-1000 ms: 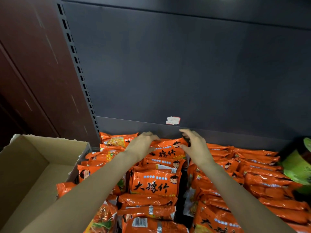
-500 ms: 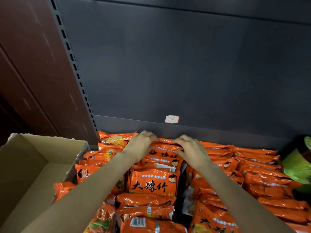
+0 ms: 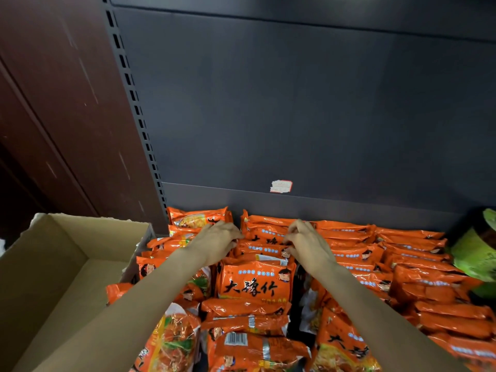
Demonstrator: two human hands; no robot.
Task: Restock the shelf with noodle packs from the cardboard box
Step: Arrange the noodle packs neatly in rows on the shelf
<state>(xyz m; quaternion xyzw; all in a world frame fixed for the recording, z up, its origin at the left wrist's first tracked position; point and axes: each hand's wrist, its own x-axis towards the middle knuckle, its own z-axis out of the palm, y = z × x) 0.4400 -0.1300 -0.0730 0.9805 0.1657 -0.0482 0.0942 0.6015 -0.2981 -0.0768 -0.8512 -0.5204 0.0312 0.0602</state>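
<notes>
Both hands had drawn closer together since a second earlier, settling onto the same orange noodle pack [image 3: 264, 238] near the back edge of the shelf [image 3: 335, 208]. The left hand [image 3: 217, 241] curled over the pack's left end and the right hand [image 3: 308, 244] pinched its right end, probably to square it into the middle row. Glossy orange wrappers with black lettering and a small cartoon face lay overlapped in rows from the shelf's back to its front. At the shelf's left edge sat the cardboard box [image 3: 48, 264], its visible interior bare. A green package [image 3: 475, 253] stood at the right edge.
</notes>
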